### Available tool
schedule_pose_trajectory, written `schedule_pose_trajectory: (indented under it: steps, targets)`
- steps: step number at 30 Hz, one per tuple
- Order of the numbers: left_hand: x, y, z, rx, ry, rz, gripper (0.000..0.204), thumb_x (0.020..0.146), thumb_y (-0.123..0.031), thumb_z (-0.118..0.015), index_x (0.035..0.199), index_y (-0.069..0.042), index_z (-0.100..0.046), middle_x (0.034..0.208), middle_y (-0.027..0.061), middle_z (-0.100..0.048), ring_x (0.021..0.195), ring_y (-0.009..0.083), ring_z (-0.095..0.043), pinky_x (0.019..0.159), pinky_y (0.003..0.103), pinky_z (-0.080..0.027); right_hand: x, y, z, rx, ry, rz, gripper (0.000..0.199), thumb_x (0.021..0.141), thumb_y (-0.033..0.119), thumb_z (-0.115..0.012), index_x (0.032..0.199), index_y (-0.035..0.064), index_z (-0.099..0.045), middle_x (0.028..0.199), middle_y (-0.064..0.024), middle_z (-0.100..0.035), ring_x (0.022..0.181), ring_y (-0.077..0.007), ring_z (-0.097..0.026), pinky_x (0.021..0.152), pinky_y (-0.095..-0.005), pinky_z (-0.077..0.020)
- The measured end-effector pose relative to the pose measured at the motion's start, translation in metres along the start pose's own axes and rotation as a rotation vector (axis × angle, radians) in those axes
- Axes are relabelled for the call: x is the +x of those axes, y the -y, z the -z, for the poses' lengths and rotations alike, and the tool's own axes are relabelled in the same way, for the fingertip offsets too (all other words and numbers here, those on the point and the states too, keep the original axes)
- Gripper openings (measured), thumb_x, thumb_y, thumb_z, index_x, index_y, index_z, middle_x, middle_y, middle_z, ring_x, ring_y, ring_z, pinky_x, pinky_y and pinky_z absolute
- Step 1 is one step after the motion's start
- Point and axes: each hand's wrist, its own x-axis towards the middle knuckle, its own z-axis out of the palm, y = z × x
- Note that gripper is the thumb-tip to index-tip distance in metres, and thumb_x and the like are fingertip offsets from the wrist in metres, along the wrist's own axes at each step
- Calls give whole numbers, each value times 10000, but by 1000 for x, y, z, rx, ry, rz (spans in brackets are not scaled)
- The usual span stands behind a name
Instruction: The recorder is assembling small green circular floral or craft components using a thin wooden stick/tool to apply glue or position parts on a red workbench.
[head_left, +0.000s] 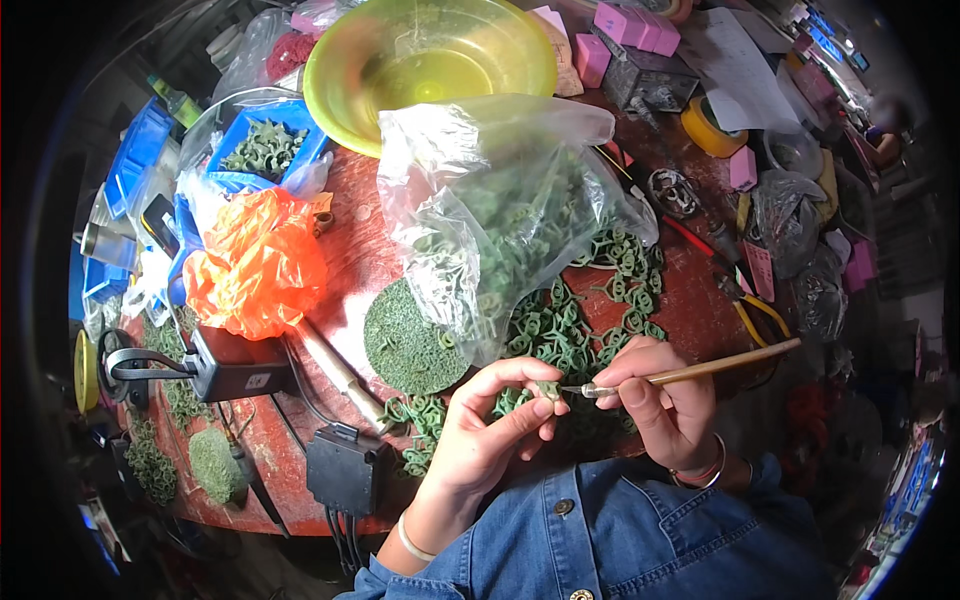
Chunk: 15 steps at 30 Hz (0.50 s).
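Note:
Close in front of my body, my left hand (500,415) pinches a small green piece (547,390) between thumb and fingertips. My right hand (665,400) grips a thin wooden-handled tool (725,365) much like a pen. Its narrow metal tip points left and meets or nearly meets the green piece; I cannot tell whether they touch. Just beyond my hands lies a loose heap of small green looped pieces (550,325). A clear plastic bag (480,190) holding more green pieces rests behind the heap. A round, rough green disc (412,335) lies to the left.
A yellow basin (330,75) stands at the back, beside a blue tray (222,180). An orange plastic bag (255,265), a black box (235,360) and a pale rod-like tool (335,365) are on the left. Yellow-handled pliers (765,318) and tape (710,130) lie right.

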Motion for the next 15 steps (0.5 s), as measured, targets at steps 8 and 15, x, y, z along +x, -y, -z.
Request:
schedule_pose_trajectory:
  steps: [8, 15]
  targets:
    - [0, 1, 1, -28, -12, -4, 273, 907, -8, -633, 1174, -35, -582, 927, 76, -643, 728, 105, -597, 497, 191, -423, -3, 9, -3, 191, 2, -218, 182, 1002, 131, -511, 1024, -31, -591, 876, -98, -652, 723, -116, -656, 633, -235, -524]
    - [2, 3, 5, -145, 46, -18, 288, 916, -6, -614, 1195, -46, -562, 938, 89, -623, 727, 123, -579, 496, 201, -415, -7, 4, -1, 278, -165, -283, 218, 1016, 150, -474, 1026, -29, -597, 938, -90, -641, 758, -107, -660, 666, -224, -549]
